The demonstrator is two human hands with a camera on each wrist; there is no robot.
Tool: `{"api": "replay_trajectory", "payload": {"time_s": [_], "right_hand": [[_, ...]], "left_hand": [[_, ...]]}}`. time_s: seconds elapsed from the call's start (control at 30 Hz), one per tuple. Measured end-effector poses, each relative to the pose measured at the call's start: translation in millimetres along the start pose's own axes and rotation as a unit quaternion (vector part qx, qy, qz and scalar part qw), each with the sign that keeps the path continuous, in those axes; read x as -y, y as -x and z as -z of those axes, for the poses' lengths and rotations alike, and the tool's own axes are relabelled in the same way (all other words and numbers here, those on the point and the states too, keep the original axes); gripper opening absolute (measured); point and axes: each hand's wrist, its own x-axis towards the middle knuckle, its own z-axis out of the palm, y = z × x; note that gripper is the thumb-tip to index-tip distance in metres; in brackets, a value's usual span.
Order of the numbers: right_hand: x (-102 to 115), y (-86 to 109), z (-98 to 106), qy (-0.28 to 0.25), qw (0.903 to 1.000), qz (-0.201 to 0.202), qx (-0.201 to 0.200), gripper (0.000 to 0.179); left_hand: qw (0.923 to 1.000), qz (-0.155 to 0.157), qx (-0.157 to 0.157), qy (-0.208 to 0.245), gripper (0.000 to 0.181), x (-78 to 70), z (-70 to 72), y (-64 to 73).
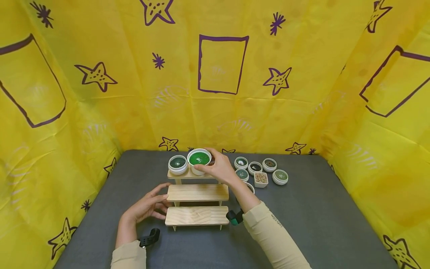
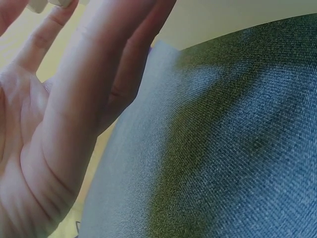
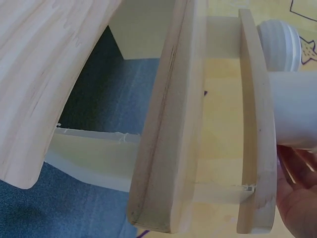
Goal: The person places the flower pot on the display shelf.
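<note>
My right hand [image 1: 220, 168] grips a white cup [image 1: 199, 160] with bright green contents, fingers behind it and thumb across its front rim, at the top step of a three-step wooden stand [image 1: 198, 192]. In the right wrist view the cup [image 3: 295, 109] stands upright against the top board, the hand [image 3: 299, 193] close by. Left of the cup, a white round jar [image 1: 177, 164] with dark green contents sits on the same step. My left hand [image 1: 147, 205] is at the stand's left side, fingers extended, fingertips at the middle step's end. In the left wrist view this hand [image 2: 64, 124] holds nothing.
Right of the stand, several small white round jars [image 1: 280, 177] with green or dark contents are grouped on the grey table [image 1: 315, 213]. Among them is a square white dish [image 1: 260, 180] of pale brown bits. Yellow cloth walls [image 1: 221, 119] enclose the table's back and sides.
</note>
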Motion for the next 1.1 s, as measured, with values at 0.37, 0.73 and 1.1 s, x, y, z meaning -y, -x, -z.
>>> {"api": "replay_trajectory", "payload": {"time_s": [0.37, 0.73, 1.1], "right_hand": [[-0.7, 1.0, 0.7, -0.002, 1.0000, -0.005, -0.003, 0.077], [-1.6, 6.2, 5.3, -0.031, 0.9987, -0.017, -0.037, 0.070], [-7.8, 11.6, 16.0, -0.074, 0.9960, -0.017, -0.047, 0.065]], "left_hand": [[1.0000, 0.002, -0.001, 0.007, 0.066, 0.1, -0.3, -1.0], [1.0000, 0.003, -0.003, 0.004, 0.065, 1.8, 0.5, -0.6], [1.0000, 0.000, -0.001, 0.006, 0.066, 1.0, -0.4, -0.4]]}}
